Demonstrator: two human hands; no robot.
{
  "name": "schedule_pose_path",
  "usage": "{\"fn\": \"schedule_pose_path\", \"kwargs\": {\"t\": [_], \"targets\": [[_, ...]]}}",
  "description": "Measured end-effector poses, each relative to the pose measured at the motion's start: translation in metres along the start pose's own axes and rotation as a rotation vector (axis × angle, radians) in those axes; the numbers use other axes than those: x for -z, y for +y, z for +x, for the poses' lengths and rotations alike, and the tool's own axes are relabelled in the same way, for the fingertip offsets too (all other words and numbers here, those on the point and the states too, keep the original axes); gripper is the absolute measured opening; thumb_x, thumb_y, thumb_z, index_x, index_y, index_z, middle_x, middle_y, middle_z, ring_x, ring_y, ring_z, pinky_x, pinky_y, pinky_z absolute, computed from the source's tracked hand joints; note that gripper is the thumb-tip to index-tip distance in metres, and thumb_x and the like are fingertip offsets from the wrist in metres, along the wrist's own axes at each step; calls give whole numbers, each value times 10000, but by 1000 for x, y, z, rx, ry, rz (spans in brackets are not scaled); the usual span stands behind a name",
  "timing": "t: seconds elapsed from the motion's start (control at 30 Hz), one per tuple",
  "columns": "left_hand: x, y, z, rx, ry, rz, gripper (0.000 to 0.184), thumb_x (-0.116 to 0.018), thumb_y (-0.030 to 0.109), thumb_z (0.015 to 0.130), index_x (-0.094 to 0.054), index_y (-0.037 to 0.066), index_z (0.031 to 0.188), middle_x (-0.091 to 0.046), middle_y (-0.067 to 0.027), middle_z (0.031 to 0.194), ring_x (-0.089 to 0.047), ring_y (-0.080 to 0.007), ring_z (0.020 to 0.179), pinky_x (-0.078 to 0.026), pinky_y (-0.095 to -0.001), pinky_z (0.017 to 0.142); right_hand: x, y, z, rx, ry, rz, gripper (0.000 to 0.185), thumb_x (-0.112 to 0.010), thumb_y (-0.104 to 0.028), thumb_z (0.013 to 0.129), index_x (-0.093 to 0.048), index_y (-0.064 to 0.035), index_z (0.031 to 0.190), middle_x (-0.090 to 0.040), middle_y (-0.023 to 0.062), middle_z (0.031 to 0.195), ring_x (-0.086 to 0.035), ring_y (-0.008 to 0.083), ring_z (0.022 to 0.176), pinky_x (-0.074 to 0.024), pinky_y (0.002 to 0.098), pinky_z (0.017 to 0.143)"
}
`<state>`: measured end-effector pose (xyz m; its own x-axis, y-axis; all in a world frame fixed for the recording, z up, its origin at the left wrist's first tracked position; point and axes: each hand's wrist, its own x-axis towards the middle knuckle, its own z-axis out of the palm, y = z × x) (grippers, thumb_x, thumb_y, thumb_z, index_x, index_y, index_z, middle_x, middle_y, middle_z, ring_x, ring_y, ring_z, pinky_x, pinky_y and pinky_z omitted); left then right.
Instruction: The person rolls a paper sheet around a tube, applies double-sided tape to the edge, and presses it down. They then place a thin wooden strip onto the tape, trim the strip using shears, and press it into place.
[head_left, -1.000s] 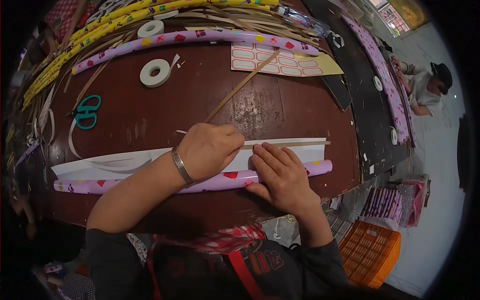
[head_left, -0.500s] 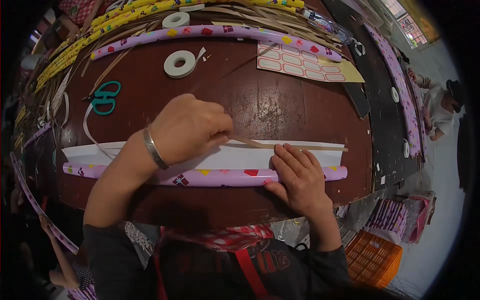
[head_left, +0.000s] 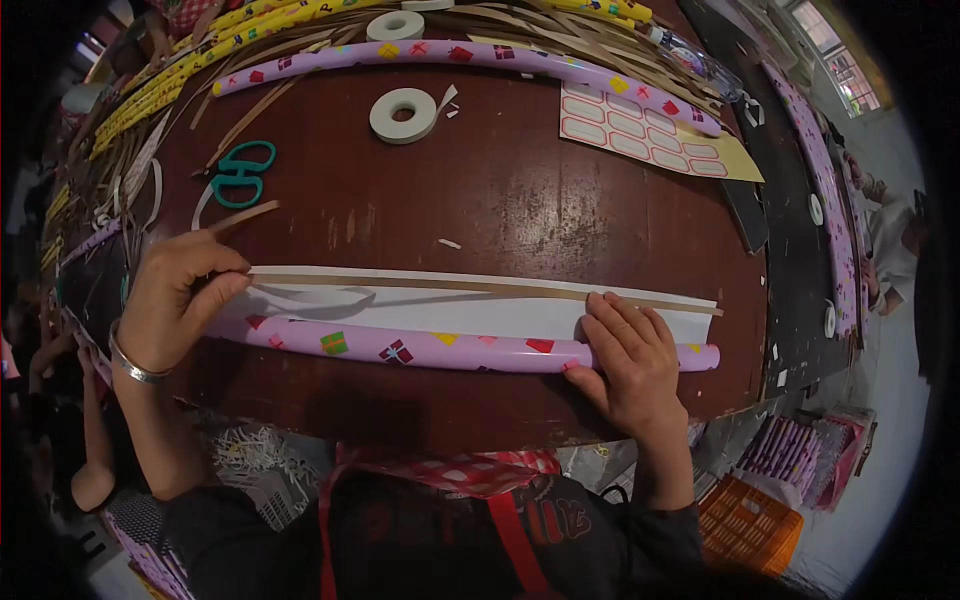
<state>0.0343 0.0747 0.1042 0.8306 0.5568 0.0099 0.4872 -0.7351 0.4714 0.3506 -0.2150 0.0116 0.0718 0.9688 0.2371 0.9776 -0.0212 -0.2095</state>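
A partly unrolled roll of lilac gift-print wrapping paper [head_left: 470,352] lies along the front of the table, white underside up behind the roll. Across that white sheet's back edge runs a narrow brown strip [head_left: 420,285]. My left hand [head_left: 180,295] pinches the strip near its left end between thumb and fingers. Flat on the roll and the strip, towards the right end, rests my right hand [head_left: 632,362], fingers extended. A thin whitish strip [head_left: 320,300] curls loosely on the sheet beside my left hand.
Teal-handled scissors [head_left: 240,175] and a white tape roll [head_left: 403,115] lie farther back. Another lilac roll [head_left: 440,52], label sheets [head_left: 650,130] and a plastic bottle [head_left: 695,60] are behind. An orange crate [head_left: 745,520] stands below right. Other people are at both sides.
My left hand has moved left along the sheet, and the brown strip now lies along more of its back edge. My right hand stays on the roll. The view has shifted slightly.
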Motion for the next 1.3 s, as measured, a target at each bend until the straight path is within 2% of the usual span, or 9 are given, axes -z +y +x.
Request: {"fn": "schedule_pose_path", "kwargs": {"t": [0.4,0.47,0.6,0.7,0.77,0.83,0.93,1.17,1.3], "targets": [[-29,-33,-8,141,-57,-96,121,-709,81,820,-641,-17,837,-610,-121,781,-597,-252,690,-459,-340,637,-1,1,0,-3,-7,-9,493,-730,-442,802,-678,-35,1075,-645,145,1258,-599,342,1181,-433,529,974],[-40,-16,-3,-57,328,213,156,-733,99,775,-645,2,859,-622,-129,898,-604,-290,795,-465,-372,710,0,0,0,-7,-20,-25,494,-732,-434,802,-676,-32,1084,-643,145,1261,-597,341,1184,-433,526,977],[-52,16,-4,-208,188,223,298,-816,214,669,-662,74,883,-621,-85,1053,-585,-302,1012,-415,-416,856,-1,1,1,1,-11,-16,502,-729,-437,803,-675,-26,1088,-643,147,1260,-596,340,1184,-431,524,977],[-69,18,7,-223,193,229,334,-824,233,661,-661,75,906,-611,-79,1084,-570,-300,1033,-404,-413,873,-1,1,0,4,-19,-19,508,-724,-445,805,-677,-20,1078,-643,147,1260,-597,341,1183,-428,524,978],[-74,18,14,-252,218,193,292,-794,250,722,-653,80,913,-638,-68,991,-599,-280,946,-414,-405,817,-2,1,1,-4,-13,-23,505,-721,-449,807,-682,-19,1070,-643,146,1261,-595,343,1184,-426,523,978],[-74,17,17,-36,69,49,218,-740,256,797,-648,90,904,-656,-56,859,-624,-261,833,-418,-401,749,-2,1,0,-2,-9,-19,502,-721,-446,809,-684,-19,1069,-643,147,1260,-594,343,1186,-427,521,976],[-78,18,27,-107,98,44,161,-693,240,843,-644,97,896,-648,-58,765,-630,-264,751,-414,-399,693,-2,2,-1,-1,-8,-19,498,-722,-441,810,-684,-20,1075,-642,149,1260,-592,344,1189,-428,517,973],[-74,14,26,-207,8,-36,106,-682,173,827,-654,72,841,-661,-83,776,-643,-287,752,-460,-400,690,-3,2,-1,9,1,-13,511,-731,-430,802,-671,-21,1103,-634,150,1265,-592,346,1177,-426,516,974],[-54,-23,9,-62,123,-28,69,-668,88,814,-647,23,827,-663,-124,768,-650,-313,717,-499,-384,643,-2,2,-1,8,-12,-23,512,-729,-432,799,-668,-21,1100,-631,151,1270,-585,342,1183,-424,517,978]]}}
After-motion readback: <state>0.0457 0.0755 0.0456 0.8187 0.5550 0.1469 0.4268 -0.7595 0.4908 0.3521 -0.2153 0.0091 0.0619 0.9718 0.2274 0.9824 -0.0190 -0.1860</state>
